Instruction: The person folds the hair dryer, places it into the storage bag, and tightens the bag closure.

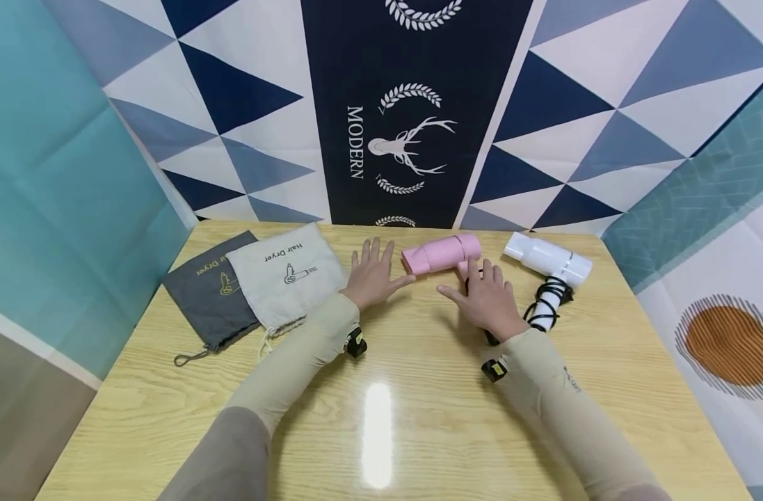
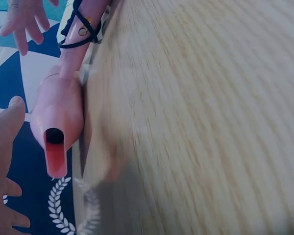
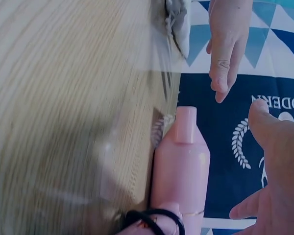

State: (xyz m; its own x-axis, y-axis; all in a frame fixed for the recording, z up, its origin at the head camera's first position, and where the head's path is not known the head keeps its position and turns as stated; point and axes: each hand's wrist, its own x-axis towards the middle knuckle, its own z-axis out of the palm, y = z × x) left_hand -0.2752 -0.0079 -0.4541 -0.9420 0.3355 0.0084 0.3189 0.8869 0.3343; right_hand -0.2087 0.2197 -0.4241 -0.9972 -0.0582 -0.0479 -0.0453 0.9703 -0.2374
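Observation:
A pink hair dryer (image 1: 442,255) lies near the back of the table, its flat nozzle toward the left and a black cord wound on its handle. My left hand (image 1: 373,275) hovers left of the nozzle with spread fingers, holding nothing. Over the pink dryer's handle, my right hand (image 1: 486,298) is also spread and hides most of that handle in the head view. In the right wrist view the pink dryer (image 3: 181,171) shows below and beside the right hand (image 3: 284,166), apart from it. The left wrist view shows the nozzle mouth (image 2: 55,156) near the left thumb.
To the right lies a white hair dryer (image 1: 549,260) with a black cord wrapped round its handle. A white drawstring bag (image 1: 287,278) printed "Hair Dryer" overlaps a dark grey one (image 1: 212,296) at the left. A patterned backdrop (image 1: 250,104) stands behind the wooden table (image 1: 431,417).

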